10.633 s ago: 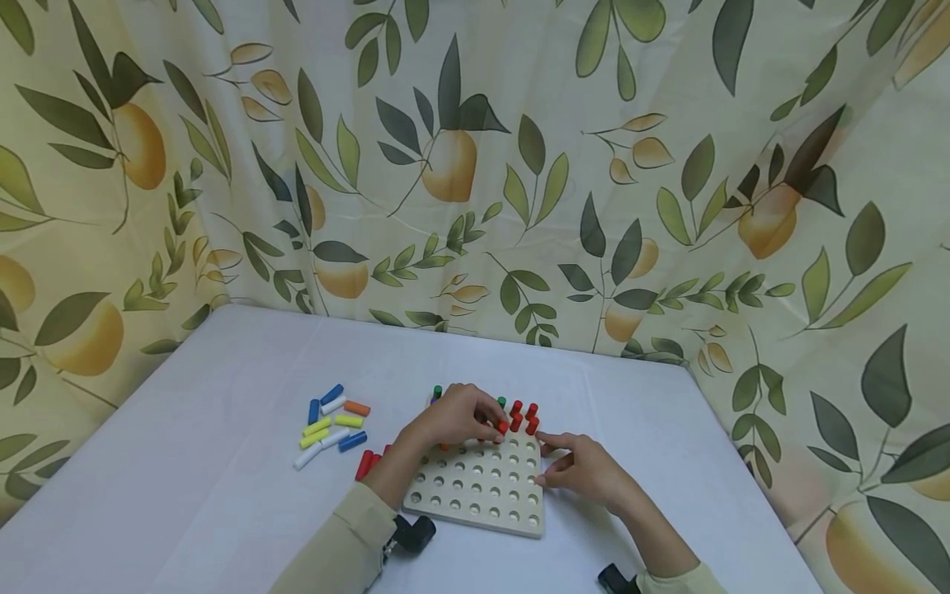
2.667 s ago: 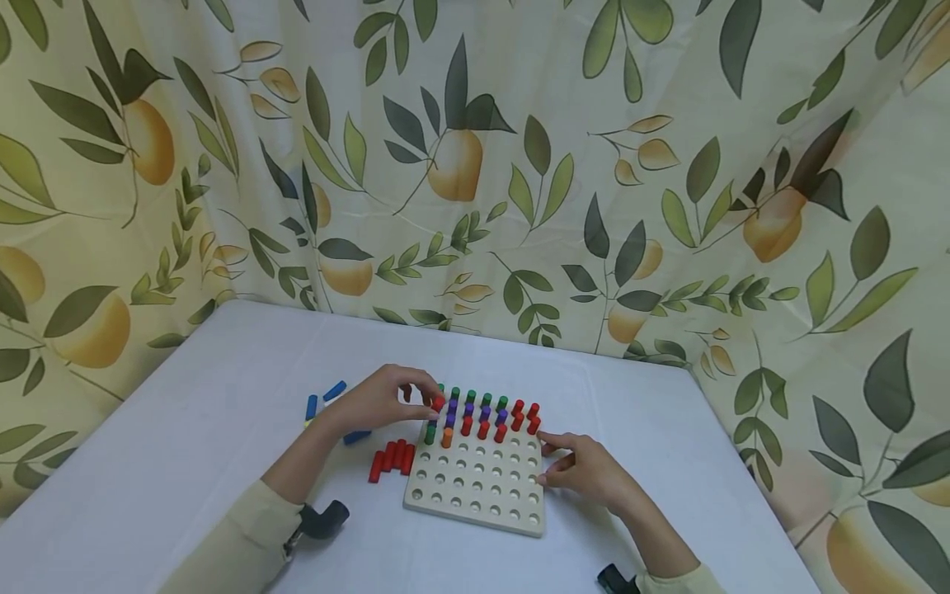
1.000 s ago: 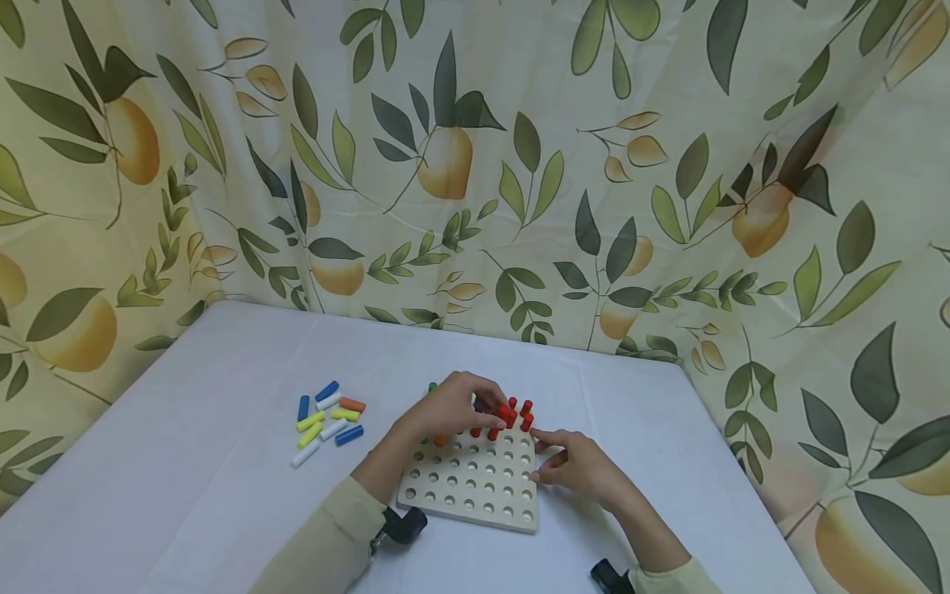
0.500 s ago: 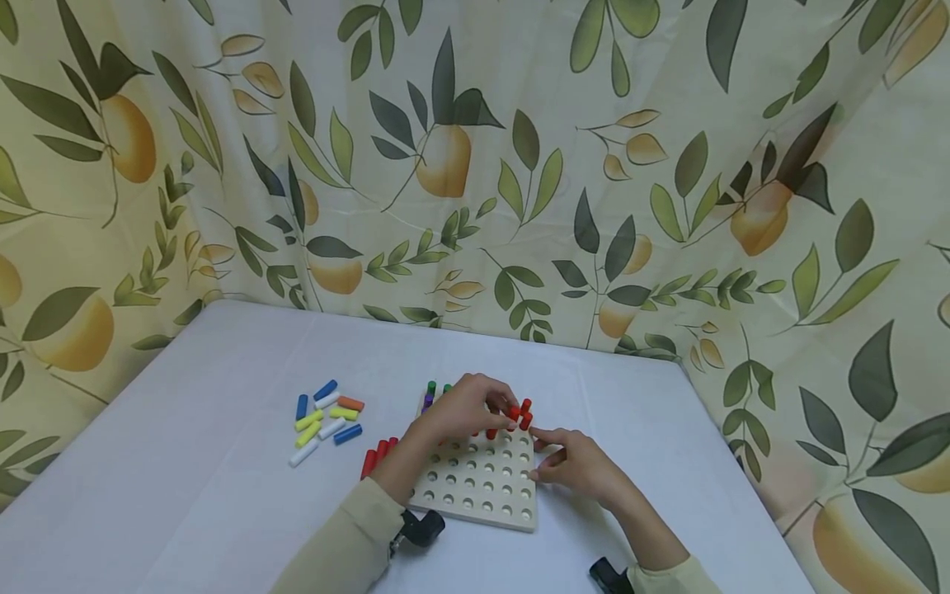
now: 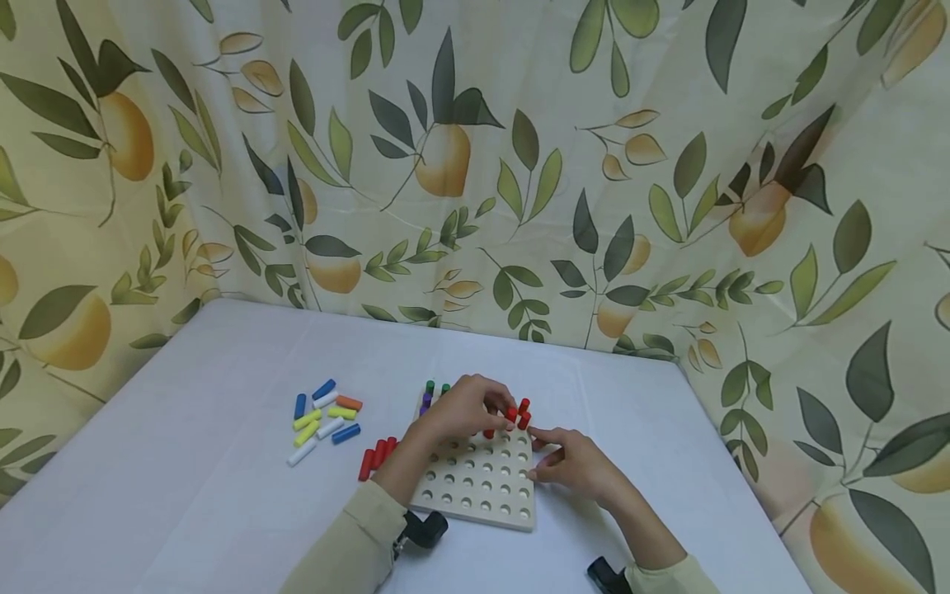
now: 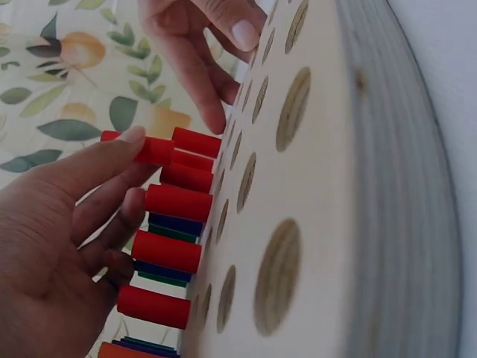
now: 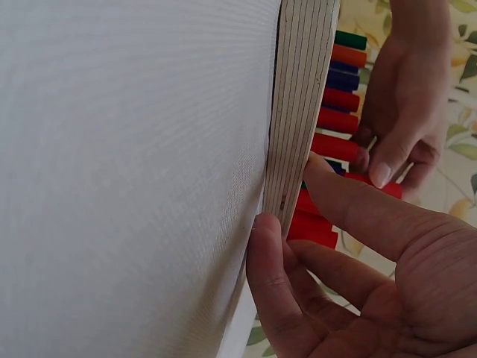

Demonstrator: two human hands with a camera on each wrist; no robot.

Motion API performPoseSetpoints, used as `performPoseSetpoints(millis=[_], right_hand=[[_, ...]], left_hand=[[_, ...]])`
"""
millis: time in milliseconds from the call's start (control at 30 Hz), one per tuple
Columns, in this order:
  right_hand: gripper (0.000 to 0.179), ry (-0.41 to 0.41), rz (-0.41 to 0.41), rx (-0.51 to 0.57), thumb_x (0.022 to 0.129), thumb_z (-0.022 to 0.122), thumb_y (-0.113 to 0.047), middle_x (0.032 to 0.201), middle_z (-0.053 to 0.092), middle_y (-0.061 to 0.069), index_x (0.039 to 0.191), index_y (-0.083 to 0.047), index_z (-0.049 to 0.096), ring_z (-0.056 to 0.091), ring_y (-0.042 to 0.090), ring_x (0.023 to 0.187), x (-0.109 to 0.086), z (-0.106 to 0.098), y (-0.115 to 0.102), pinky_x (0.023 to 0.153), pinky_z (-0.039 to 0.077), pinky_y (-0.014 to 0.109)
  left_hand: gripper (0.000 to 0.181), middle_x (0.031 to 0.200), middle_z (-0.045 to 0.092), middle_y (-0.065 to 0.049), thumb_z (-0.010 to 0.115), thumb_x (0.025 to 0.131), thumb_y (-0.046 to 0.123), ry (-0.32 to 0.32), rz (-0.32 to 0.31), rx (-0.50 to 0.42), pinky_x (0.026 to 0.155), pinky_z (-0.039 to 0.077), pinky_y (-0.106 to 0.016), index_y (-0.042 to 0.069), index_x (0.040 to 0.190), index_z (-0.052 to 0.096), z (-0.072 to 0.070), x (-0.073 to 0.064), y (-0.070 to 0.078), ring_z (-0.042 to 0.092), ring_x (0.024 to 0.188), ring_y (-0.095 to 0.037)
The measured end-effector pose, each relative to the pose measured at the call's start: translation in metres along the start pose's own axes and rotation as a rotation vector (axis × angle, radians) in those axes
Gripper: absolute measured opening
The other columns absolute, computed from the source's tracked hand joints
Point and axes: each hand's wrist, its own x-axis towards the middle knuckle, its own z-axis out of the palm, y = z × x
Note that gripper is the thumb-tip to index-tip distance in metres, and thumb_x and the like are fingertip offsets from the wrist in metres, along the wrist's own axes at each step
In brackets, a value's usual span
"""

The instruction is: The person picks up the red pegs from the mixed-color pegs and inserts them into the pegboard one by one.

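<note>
My left hand (image 5: 469,408) reaches over the back of a pale wooden pegboard (image 5: 475,511). Thumb and fingers pinch a red peg (image 6: 153,149), which stands out higher than its neighbours in the left wrist view; whether its lower end sits in a hole is hidden. Rows of upright red, purple and green pegs (image 5: 430,386) fill the far part of the board, partly covered by this hand. An orange peg (image 6: 138,350) shows there too. My right hand (image 5: 582,466) rests its fingertips along the board's right edge, near the far red pegs (image 7: 313,227).
Several loose red pegs (image 5: 367,464) lie left of the board. Further left is a scatter of blue (image 5: 345,434), white (image 5: 302,452), yellow (image 5: 306,433) and orange pegs (image 5: 349,403). A patterned curtain (image 5: 475,231) hangs behind the white table (image 5: 185,511).
From the board's left side, my left hand has carried a red peg to the right, among the standing red ones, then shifted slightly further right. My right hand has stayed at the edge.
</note>
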Motion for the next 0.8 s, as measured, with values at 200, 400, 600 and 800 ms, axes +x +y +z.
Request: performPoseSetpoints(millis=[200, 400, 600, 800], right_hand=[[0.068, -0.015, -0.031, 0.008, 0.079, 0.091, -0.009, 0.111, 0.067, 0.001, 0.140, 0.001, 0.062, 0.062, 0.015, 0.082, -0.002, -0.001, 0.003, 0.070, 0.052, 0.034], [0.068, -0.016, -0.050, 0.004, 0.079, 0.091, -0.009, 0.111, 0.067, 0.001, 0.140, 0.001, 0.062, 0.062, 0.016, 0.082, -0.003, -0.002, 0.002, 0.069, 0.051, 0.035], [0.067, -0.007, -0.026, -0.004, 0.079, 0.090, -0.009, 0.110, 0.067, -0.001, 0.140, -0.001, 0.063, 0.062, 0.016, 0.081, -0.002, -0.001, 0.003, 0.069, 0.050, 0.034], [0.067, -0.006, -0.030, -0.003, 0.078, 0.091, -0.009, 0.109, 0.067, -0.001, 0.139, -0.001, 0.063, 0.061, 0.016, 0.081, -0.001, 0.000, 0.003, 0.069, 0.050, 0.035]], left_hand=[[0.014, 0.085, 0.072, 0.012, 0.084, 0.088, 0.011, -0.035, 0.005, 0.000, 0.072, 0.052, -0.027, 0.016, 0.099, 0.078, 0.004, 0.002, -0.008, 0.064, 0.079, -0.008], [0.015, 0.086, 0.071, 0.013, 0.084, 0.088, 0.010, -0.035, 0.027, 0.022, 0.077, 0.051, -0.026, 0.014, 0.101, 0.079, 0.009, 0.003, -0.013, 0.064, 0.082, -0.006], [0.017, 0.087, 0.070, 0.016, 0.086, 0.086, 0.011, -0.025, 0.026, 0.048, 0.076, 0.050, -0.026, 0.015, 0.102, 0.081, 0.010, 0.002, -0.013, 0.061, 0.086, -0.011], [0.018, 0.088, 0.070, 0.017, 0.087, 0.085, 0.012, -0.024, 0.010, 0.058, 0.077, 0.050, -0.026, 0.015, 0.102, 0.081, 0.010, 0.001, -0.013, 0.061, 0.088, -0.012]])
